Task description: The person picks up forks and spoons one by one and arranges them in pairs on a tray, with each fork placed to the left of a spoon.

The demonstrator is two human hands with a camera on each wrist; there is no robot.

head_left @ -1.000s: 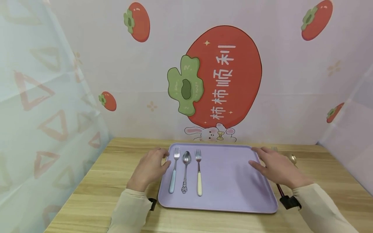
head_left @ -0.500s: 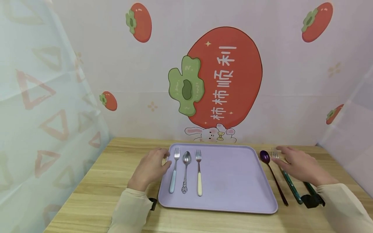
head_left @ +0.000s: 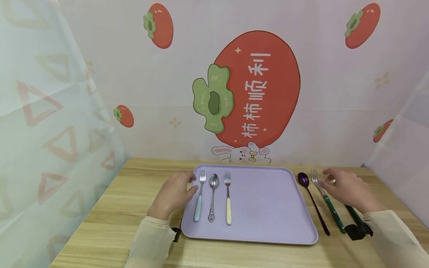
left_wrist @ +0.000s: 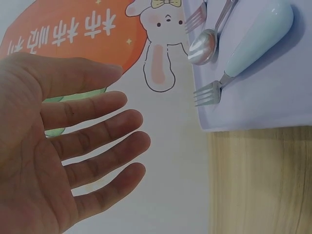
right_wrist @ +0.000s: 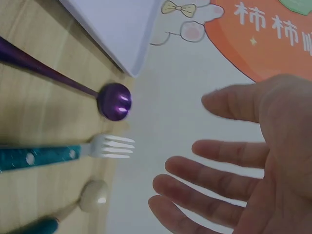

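My left hand [head_left: 172,195] hovers by the left rim of a lilac tray [head_left: 268,208], fingers relaxed and holding nothing. On the tray's left part lie a blue-handled fork [head_left: 199,201], a silver spoon [head_left: 212,190] with an ornate handle and a cream-handled fork [head_left: 228,204]. Right of the tray, my right hand [head_left: 350,190] is over the table with fingers spread and nothing in them. Nearest to it are a green-handled fork [head_left: 330,203] and a green-handled spoon [right_wrist: 92,197], which the hand partly hides in the head view. A purple spoon [head_left: 310,195] lies between the fork and the tray.
The wooden table [head_left: 120,201] meets a printed backdrop [head_left: 321,93] along its far edge. More patterned cloth hangs at the left [head_left: 67,111] and right sides.
My right hand has moved right, from over the tray's right rim to above the green-handled cutlery, uncovering the purple spoon and green-handled fork. My left hand has stayed put.
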